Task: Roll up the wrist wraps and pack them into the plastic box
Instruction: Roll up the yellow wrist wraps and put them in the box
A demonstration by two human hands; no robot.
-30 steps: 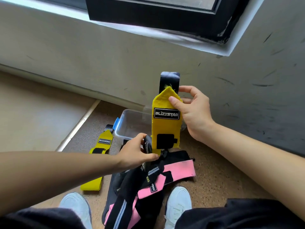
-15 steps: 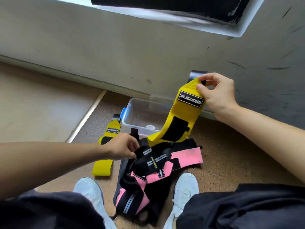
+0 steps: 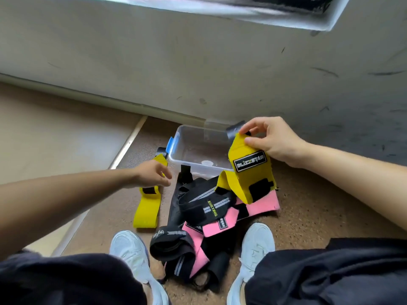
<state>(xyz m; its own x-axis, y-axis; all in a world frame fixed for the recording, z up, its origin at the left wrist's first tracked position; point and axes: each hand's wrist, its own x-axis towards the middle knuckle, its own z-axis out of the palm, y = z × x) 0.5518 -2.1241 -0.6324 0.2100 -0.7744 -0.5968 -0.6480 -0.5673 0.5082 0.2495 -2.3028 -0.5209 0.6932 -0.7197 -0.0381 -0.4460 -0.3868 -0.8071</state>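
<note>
No wraps seen rolled or packed. Yellow fabric wrist wrap (image 3: pixel 248 172) is pinched by right hand (image 3: pixel 275 142); left hand (image 3: pixel 152 175) spread, empty; clear plastic box (image 3: pixel 193 137) behind grip.

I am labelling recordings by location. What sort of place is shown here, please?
Probably an indoor room, perhaps at home or in a gym: a speckled brown floor meets a scuffed grey wall under a window ledge, and wrist wraps lie beside a clear plastic box.
</note>
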